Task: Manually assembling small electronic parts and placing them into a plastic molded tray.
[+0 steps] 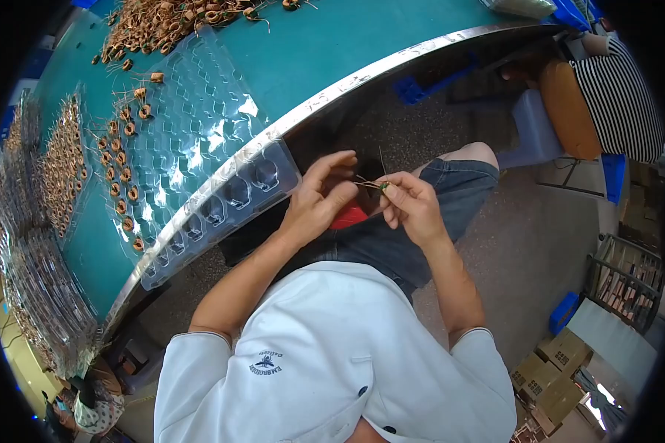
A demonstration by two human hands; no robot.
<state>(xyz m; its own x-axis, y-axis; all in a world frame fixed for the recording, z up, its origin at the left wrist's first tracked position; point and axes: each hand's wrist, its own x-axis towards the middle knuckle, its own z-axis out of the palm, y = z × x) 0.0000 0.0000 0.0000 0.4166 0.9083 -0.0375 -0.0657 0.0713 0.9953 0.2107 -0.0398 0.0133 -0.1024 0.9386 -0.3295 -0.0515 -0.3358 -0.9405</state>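
Note:
My right hand (414, 205) pinches a small wire-wound ring coil (384, 187) between thumb and fingertips, over my lap. A bit of green shows on it, and thin wire leads point toward my left hand (319, 196). The left fingers and thumb are apart around the lead ends; whether they touch the wires cannot be made out. Left of my hands, a clear plastic tray (199, 122) with moulded pockets lies on the green table (310, 55) and juts over its edge. Several copper-brown coils (124, 173) sit in its far-left pockets.
A heap of loose coils (162, 26) lies at the table's far side. Stacked clear trays (41, 295) filled with coils stand at the left. The table's metal edge (303, 111) curves past my hands. A person in a striped top (621, 103) sits at the far right, near cardboard boxes (558, 376).

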